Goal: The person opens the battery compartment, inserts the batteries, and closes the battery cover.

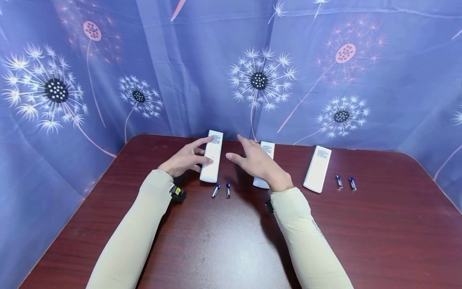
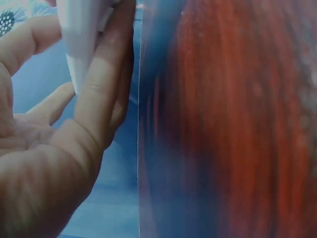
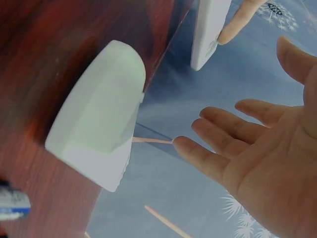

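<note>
My left hand [image 1: 185, 159] grips a white remote control [image 1: 213, 158] by its sides, with the thumb and fingers about it. Its printed label faces up at the far end; whether it touches the table I cannot tell. In the left wrist view the remote [image 2: 77, 44] sits between the fingers. My right hand [image 1: 260, 162] hovers with spread fingers over a second white remote control [image 1: 260, 183], partly hiding it. Nothing lies in that palm, as the right wrist view of the hand [image 3: 267, 158] shows. Two small batteries [image 1: 215, 191] lie just in front of the held remote.
A third white remote control [image 1: 317, 168] lies farther right, label up. Beside it are two more batteries [image 1: 339, 182]. Everything is on a dark red wooden table [image 1: 390, 233], backed by a blue curtain [image 1: 202, 72] with dandelion prints.
</note>
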Available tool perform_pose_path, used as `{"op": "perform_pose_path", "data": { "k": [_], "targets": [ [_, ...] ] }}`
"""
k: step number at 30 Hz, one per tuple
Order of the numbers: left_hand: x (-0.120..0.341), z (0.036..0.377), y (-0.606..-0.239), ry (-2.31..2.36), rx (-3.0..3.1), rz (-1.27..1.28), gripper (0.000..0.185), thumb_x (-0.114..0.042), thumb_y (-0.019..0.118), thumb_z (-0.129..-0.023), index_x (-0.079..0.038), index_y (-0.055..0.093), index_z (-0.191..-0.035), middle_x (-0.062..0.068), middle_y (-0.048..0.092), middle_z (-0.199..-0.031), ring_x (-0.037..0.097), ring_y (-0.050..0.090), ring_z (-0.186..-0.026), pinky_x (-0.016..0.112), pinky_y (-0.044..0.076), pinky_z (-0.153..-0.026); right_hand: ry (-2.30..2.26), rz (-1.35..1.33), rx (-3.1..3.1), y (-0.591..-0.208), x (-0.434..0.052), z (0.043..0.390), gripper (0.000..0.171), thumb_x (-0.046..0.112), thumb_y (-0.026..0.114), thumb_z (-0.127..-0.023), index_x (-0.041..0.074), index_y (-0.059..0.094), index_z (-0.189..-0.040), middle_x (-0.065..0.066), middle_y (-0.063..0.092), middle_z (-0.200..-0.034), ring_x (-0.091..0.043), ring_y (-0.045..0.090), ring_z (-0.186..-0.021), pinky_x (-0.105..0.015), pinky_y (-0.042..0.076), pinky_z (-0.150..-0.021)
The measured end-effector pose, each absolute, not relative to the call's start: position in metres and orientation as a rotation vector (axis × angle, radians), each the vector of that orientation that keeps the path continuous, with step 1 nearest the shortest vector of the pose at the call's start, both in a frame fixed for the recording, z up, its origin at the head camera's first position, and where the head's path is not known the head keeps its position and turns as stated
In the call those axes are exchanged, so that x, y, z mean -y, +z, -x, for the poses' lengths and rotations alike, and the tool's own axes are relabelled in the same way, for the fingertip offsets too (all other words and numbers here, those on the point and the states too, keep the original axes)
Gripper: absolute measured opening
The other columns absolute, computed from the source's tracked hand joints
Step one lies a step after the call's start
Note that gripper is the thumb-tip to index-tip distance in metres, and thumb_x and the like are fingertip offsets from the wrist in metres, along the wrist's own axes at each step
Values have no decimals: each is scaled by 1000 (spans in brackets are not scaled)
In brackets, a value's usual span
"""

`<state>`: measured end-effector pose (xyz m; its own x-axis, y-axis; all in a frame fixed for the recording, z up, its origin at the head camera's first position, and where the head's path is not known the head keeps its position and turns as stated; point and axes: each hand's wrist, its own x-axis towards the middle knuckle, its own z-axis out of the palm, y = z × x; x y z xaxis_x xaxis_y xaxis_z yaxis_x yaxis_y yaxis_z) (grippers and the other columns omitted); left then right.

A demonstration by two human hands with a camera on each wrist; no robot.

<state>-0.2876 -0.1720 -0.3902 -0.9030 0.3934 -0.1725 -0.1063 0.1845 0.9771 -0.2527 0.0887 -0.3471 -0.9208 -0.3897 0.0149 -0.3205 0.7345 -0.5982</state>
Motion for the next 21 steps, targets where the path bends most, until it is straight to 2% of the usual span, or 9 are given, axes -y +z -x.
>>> {"op": "perform_pose_path", "data": {
  "k": [8, 15, 21],
  "targets": [
    [170, 287, -389, 1844, -2086, -235, 87, 7, 71, -93, -21, 35, -167, 27, 54, -128, 28, 68, -97, 37, 64, -78, -948, 570, -2830, -346, -91, 253, 85, 52, 58, -107, 1, 26, -167, -20, 31, -169, -43, 21, -158, -55, 20, -128],
    [167, 287, -386, 1911, -2125, -195, 67, -3, 68, -99, -16, 43, -160, 22, 57, -117, 26, 67, -97, 38, 62, -81, -962, 570, -2826, -347, -92, 254, 85, 51, 58, -107, 0, 25, -167, -20, 31, -169, -43, 21, -158, -54, 20, -128],
    [164, 287, -386, 1928, -2201, -163, 54, -8, 64, -102, -14, 51, -154, 20, 58, -119, 25, 65, -95, 36, 61, -81, -968, 561, -2820, -347, -92, 253, 87, 52, 59, -107, 1, 23, -168, -19, 28, -171, -44, 17, -159, -54, 18, -128]
  ]
}}
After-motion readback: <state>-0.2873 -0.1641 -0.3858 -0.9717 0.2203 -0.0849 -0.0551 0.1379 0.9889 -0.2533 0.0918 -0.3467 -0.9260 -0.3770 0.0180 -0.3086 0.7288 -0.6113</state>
